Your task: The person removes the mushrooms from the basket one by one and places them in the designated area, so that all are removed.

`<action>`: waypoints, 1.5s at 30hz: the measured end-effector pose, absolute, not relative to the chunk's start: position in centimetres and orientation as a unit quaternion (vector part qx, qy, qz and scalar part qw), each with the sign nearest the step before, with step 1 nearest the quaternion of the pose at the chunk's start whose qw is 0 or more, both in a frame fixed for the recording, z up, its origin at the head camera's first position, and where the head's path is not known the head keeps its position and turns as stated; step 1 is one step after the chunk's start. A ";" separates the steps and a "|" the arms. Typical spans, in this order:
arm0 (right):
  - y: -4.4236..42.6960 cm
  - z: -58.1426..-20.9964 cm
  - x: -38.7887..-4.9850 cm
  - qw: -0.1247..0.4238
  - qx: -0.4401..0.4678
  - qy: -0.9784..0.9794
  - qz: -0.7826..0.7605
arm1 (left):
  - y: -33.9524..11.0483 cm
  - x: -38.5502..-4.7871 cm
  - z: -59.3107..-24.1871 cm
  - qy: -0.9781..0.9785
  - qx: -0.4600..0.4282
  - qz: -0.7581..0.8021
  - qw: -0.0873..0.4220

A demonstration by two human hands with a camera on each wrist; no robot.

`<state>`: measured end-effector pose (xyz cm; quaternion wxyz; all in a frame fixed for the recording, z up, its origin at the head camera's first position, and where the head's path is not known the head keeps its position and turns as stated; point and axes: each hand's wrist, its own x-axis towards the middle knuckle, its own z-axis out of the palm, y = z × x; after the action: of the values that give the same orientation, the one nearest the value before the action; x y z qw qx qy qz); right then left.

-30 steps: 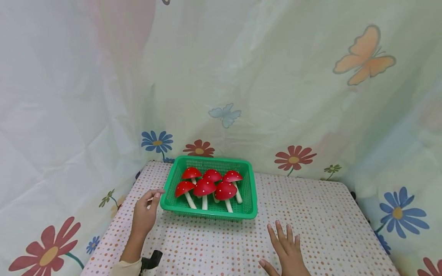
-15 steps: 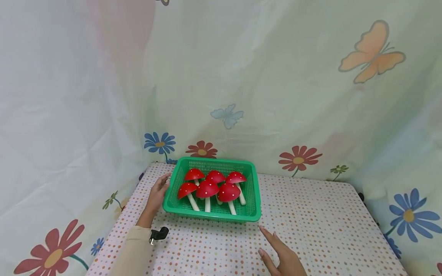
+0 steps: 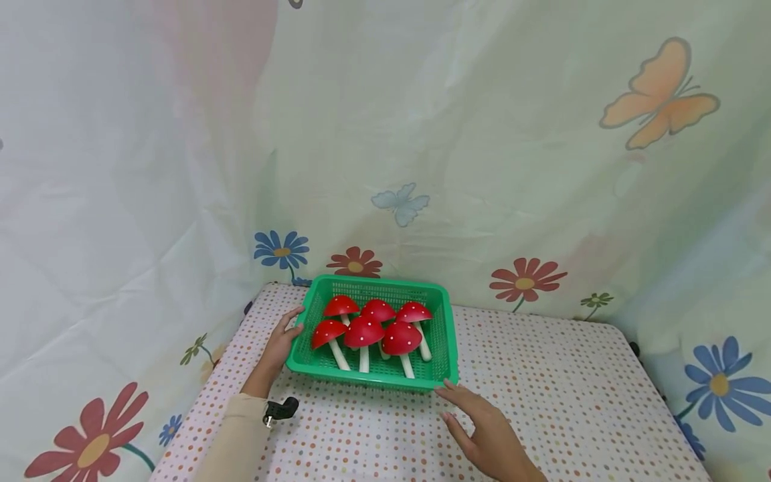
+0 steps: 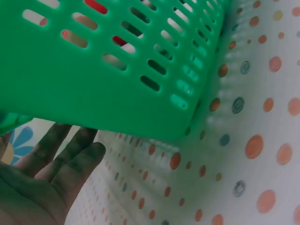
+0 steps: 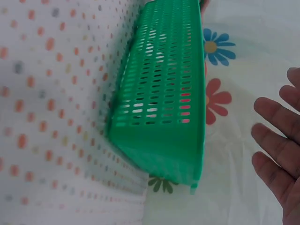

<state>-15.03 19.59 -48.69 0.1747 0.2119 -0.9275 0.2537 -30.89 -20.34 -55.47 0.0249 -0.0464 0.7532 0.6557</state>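
Note:
A green plastic basket (image 3: pixel 376 380) with slotted walls stands on the dotted tablecloth. Inside lie several toy mushrooms (image 3: pixel 364 330) with white-spotted red caps and white stems. Along the basket's left rim is my left hand (image 3: pixel 278 345), fingers extended; in the left wrist view, the hand (image 4: pixel 54 173) has its fingertips at the wall's edge, partly hidden behind it. My right hand (image 3: pixel 489 432) is by the basket's front right corner, fingers loosely extended and thumb apart. From the right wrist view, that hand (image 5: pixel 281 140) holds nothing, with a gap between its fingertips and the basket.
A dotted cloth (image 3: pixel 530 375) covers the table. Behind and beside it hangs a pale curtain (image 3: pixel 482 167) printed with flowers and butterflies. A black wrist camera (image 3: pixel 281 410) sits on the left sleeve.
My left hand has moved forward and right to the basket's left rim. The right hand has turned inward and come up to the front right corner. The basket and mushrooms stay put.

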 end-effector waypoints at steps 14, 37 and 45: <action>18.6 -42.4 -29.7 0.127 0.337 -0.912 0.197 | -19.6 -29.4 -52.9 0.740 -0.043 0.671 0.019; 15.5 -47.5 -35.4 -0.073 0.341 -0.937 -0.018 | -19.8 -30.6 -56.0 0.744 -0.049 0.666 -0.017; 17.0 -47.8 -35.5 -0.066 0.360 -0.925 0.106 | -19.8 -30.7 -56.0 0.738 -0.058 0.672 -0.010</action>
<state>-35.50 16.95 -47.77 -0.0665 0.3599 -0.9245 0.1063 -30.74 -19.84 -55.98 -0.0096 -0.0581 0.7382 0.6720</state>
